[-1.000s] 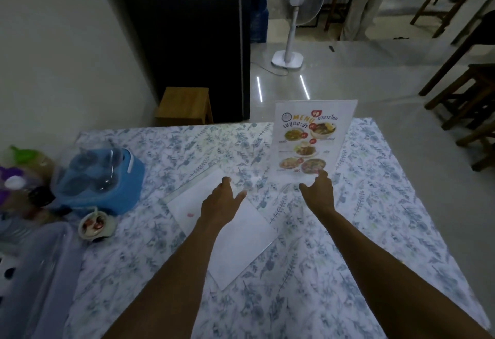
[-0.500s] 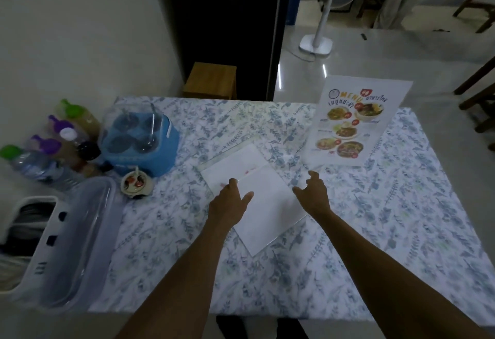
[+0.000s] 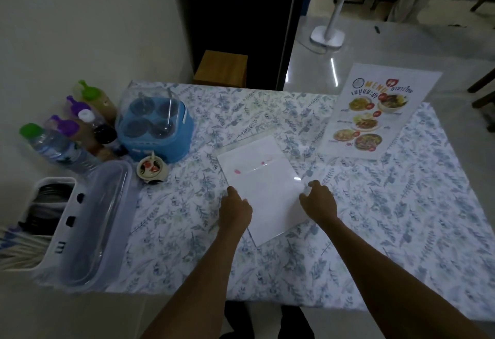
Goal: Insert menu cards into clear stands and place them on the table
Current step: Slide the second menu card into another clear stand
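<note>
A clear stand with a colourful menu card (image 3: 375, 113) stands upright at the far right of the table (image 3: 401, 231). In the middle lies a second clear stand (image 3: 267, 186), flat, with a white card face-down inside or under it. My left hand (image 3: 235, 210) rests on the stand's left edge, fingers curled at the edge. My right hand (image 3: 318, 200) touches its right corner with bent fingers. Whether either hand grips the stand is unclear.
A blue condiment caddy (image 3: 156, 131) and a small dish (image 3: 152, 169) sit at the left. Sauce and water bottles (image 3: 67, 135) stand beside them. A clear lidded box (image 3: 91, 228) and white cutlery basket (image 3: 37, 220) fill the near left. A fan stands on the floor beyond.
My right hand left the upright menu stand and came back to the flat stand. My left hand slid to its left edge. The camera tilted down and drew back.
</note>
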The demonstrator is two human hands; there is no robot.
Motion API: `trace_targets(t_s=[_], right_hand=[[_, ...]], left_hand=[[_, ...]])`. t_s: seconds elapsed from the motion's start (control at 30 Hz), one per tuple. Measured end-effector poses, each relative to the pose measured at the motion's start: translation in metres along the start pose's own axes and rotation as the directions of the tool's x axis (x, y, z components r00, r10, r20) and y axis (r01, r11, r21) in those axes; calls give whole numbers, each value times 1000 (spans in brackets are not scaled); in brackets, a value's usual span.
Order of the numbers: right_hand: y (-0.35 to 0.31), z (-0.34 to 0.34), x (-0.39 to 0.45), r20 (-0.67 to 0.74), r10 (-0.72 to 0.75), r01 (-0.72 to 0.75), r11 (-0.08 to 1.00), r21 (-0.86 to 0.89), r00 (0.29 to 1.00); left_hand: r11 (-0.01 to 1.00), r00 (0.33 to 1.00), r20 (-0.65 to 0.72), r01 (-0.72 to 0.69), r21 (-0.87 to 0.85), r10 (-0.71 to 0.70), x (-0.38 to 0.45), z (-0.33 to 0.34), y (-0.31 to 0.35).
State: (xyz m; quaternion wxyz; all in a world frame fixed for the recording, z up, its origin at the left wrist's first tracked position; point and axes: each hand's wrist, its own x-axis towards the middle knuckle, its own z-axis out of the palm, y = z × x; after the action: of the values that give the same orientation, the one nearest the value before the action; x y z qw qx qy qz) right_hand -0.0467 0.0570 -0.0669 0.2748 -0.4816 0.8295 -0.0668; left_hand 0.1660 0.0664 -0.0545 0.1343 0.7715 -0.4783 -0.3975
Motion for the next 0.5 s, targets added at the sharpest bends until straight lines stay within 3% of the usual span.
trace_targets(t_s=[0.23,0.37,0.5], right_hand=[[14,-14,9,247,87,-115,988,100,965],[11,-50,-3,452,-2,-233,855,464,892],[-2,-79,4,498,-160,-234,735,636,852]], left_hand=[[983,992,-23,118,-138,-122,10,-31,-17],[982,999,38,24,-185,-17,33,-56,-24],[951,981,119,-116,-287,156,44,-80,-16]])
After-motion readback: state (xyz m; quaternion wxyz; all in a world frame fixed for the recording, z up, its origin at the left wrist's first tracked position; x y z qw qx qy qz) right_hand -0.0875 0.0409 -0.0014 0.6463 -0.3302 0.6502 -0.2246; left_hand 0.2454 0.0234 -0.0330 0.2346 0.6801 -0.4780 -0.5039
